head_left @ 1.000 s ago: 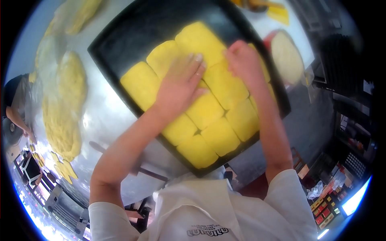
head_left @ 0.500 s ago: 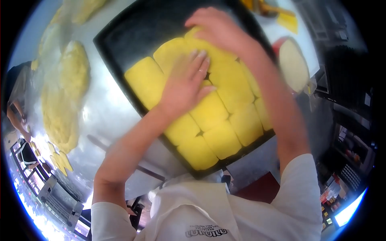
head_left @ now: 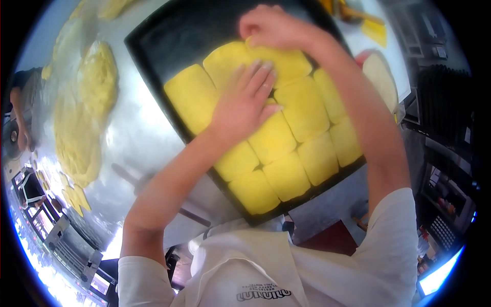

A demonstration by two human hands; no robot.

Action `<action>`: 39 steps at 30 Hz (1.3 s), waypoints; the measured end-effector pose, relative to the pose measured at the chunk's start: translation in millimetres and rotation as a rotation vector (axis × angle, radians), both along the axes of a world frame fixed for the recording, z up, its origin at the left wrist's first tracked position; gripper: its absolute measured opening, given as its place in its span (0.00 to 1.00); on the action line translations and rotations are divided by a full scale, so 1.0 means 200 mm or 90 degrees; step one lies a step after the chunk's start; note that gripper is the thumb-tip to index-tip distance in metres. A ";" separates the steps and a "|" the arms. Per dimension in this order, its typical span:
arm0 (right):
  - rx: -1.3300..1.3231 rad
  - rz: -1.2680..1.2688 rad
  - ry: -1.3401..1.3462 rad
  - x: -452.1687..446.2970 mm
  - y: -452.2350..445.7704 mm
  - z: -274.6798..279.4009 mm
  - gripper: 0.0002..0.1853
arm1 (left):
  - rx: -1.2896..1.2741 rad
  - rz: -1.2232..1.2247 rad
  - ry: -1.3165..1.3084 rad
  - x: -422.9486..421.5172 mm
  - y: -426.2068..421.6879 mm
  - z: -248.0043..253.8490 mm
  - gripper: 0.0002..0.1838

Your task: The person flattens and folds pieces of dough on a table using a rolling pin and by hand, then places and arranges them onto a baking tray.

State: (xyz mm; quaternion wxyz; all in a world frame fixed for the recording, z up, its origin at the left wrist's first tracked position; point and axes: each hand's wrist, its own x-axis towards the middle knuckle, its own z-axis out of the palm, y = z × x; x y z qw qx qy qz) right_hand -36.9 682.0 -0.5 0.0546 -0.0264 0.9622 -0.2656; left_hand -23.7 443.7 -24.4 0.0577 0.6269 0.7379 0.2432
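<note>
Flat yellow dough pieces [head_left: 300,109] lie side by side in rows on a black tray [head_left: 153,48], covering its lower part. My left hand [head_left: 246,100] rests palm down on the middle pieces, its fingers stretched out and the thumb apart. At the upper edge of the dough, my right hand [head_left: 268,28] is closed, with its curled fingertips pinching the top left corner of an upper dough piece [head_left: 284,62]. That piece's edge is partly hidden by the fingers.
Large masses of yellow dough [head_left: 82,123] lie on the metal table [head_left: 130,123] at left. A round pale item [head_left: 381,82] and a yellow scraper [head_left: 374,33] are at upper right. Another person's arm [head_left: 19,115] shows at the far left, near small dough pieces [head_left: 75,198].
My right hand has moved from the right side of the tray up and left to the dough's upper edge, and its fingers have closed there. My left hand stays flat on the dough.
</note>
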 end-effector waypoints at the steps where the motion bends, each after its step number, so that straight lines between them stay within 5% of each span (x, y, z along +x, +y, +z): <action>1: -0.011 -0.014 0.013 0.01 -0.01 0.03 0.06 | 0.001 0.000 -0.001 0.00 0.00 0.00 0.35; 17: -0.296 -0.195 0.046 0.11 0.10 0.02 0.10 | 0.068 0.039 0.015 -0.06 0.10 -0.01 0.37; 23: -0.027 -0.083 0.157 0.17 0.14 0.03 0.08 | 0.016 0.085 0.104 -0.11 0.21 -0.05 0.43; 27: -0.046 -0.124 0.137 0.17 0.15 0.03 0.08 | 0.017 0.081 0.097 -0.11 0.22 -0.03 0.44; 30: -0.091 -0.184 0.118 0.17 0.14 0.02 0.08 | 0.039 0.077 0.080 -0.13 0.21 -0.03 0.37; 33: -0.154 -0.278 0.110 0.20 0.12 0.05 0.09 | 0.088 0.066 -0.174 -0.21 0.17 0.00 0.29; 39: -0.163 -0.322 0.138 0.40 0.22 -0.11 0.10 | -0.009 0.001 -0.002 -0.16 0.05 0.11 0.27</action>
